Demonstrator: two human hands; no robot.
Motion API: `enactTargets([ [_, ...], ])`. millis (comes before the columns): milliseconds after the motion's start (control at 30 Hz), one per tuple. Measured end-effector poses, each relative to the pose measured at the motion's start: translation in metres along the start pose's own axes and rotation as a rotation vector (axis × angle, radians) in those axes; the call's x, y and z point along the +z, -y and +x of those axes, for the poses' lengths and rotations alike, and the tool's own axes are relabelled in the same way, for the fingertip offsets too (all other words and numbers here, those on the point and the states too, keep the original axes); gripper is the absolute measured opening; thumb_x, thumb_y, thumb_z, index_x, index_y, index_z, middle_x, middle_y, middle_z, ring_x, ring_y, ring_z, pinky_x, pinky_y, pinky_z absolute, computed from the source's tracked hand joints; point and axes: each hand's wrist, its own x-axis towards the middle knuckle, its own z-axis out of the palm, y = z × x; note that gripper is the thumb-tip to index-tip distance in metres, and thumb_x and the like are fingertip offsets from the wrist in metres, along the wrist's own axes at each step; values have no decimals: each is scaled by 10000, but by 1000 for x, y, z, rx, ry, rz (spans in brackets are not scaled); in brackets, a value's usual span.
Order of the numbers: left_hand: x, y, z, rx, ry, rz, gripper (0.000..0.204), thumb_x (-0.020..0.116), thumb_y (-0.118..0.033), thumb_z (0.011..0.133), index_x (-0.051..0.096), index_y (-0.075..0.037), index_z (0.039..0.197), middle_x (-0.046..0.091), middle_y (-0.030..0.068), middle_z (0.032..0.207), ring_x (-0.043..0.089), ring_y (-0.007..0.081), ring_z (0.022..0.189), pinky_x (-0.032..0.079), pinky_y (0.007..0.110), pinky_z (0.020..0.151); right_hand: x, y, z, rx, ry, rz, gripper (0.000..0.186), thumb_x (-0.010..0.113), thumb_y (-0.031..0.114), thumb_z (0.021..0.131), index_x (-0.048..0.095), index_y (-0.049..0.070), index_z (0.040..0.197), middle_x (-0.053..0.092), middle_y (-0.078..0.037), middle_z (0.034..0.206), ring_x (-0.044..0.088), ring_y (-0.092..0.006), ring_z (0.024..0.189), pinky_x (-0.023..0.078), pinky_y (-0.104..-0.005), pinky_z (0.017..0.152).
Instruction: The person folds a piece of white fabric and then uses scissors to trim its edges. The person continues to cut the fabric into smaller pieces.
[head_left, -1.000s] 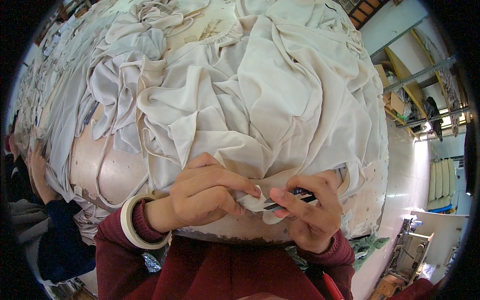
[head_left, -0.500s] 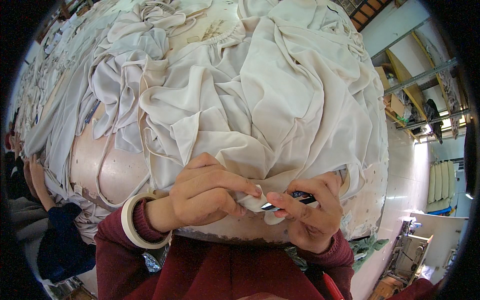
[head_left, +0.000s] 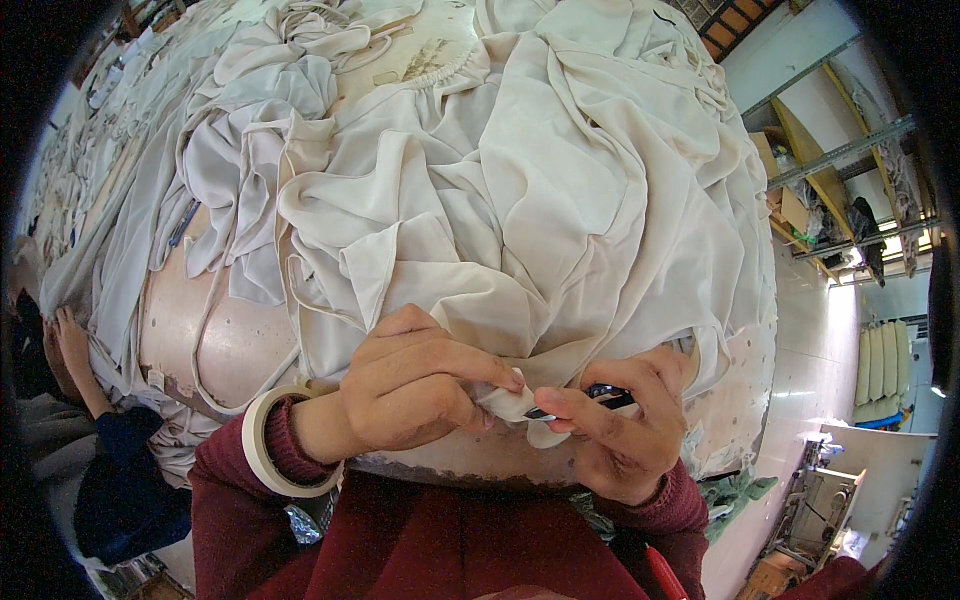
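Observation:
My left hand [head_left: 420,385] pinches a small folded bit of cream fabric [head_left: 508,400] between thumb and fingers near the table's front edge. In my right hand [head_left: 630,420] is a pair of dark-handled thread snips [head_left: 604,392], with the metal tip touching or just beside the pinched fabric. Most of the snips is covered by my fingers. From the pinched bit, a large loose cream garment [head_left: 580,200] spreads away across the table in soft folds. A roll of cream tape [head_left: 262,440] circles my left wrist like a bracelet.
More pale garments [head_left: 250,150] with thin straps pile up at the left. Another person's hand [head_left: 75,345] rests on fabric at the far left. A blue pen-like object [head_left: 183,224] lies on the worn table [head_left: 180,320]. Metal shelving [head_left: 840,160] stands at the right.
My hands and the garment hold nearly the same place; the snips' tip has shifted very slightly. At the far left, the other person has moved a little.

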Motion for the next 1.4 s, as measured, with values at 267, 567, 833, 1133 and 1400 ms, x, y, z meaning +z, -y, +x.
enactTargets([
  [267,1,0,0,-8,-12,10,135,736,-128,622,615,-163,670,732,21,950,625,102,710,398,238,635,3,0,-1,3,-18,14,522,703,71,591,759,268,1072,614,51,843,482,-135,714,328,-310,697],
  [567,1,0,1,-8,-17,5,132,732,-124,617,612,-160,660,733,30,935,628,107,691,395,239,625,3,-1,-2,15,-30,-26,537,687,79,596,756,278,1090,603,51,826,483,-141,713,333,-299,699],
  [833,2,0,1,-11,-23,4,128,731,-124,619,616,-163,661,735,28,934,620,106,670,393,238,622,5,0,-1,21,-15,12,518,694,86,614,753,289,1086,607,59,839,486,-139,713,338,-312,700],
  [1133,0,1,1,32,11,95,106,716,-162,641,612,-162,661,729,29,954,586,91,611,371,243,591,3,-1,-3,-32,16,-82,563,696,115,608,731,300,1139,592,62,870,468,-144,714,316,-324,711],
  [1400,1,1,2,46,13,118,105,714,-161,636,612,-154,657,725,27,933,583,91,600,364,245,581,3,-2,-5,-71,-10,-153,550,721,160,619,725,308,1148,581,65,863,460,-139,711,305,-322,706],
])
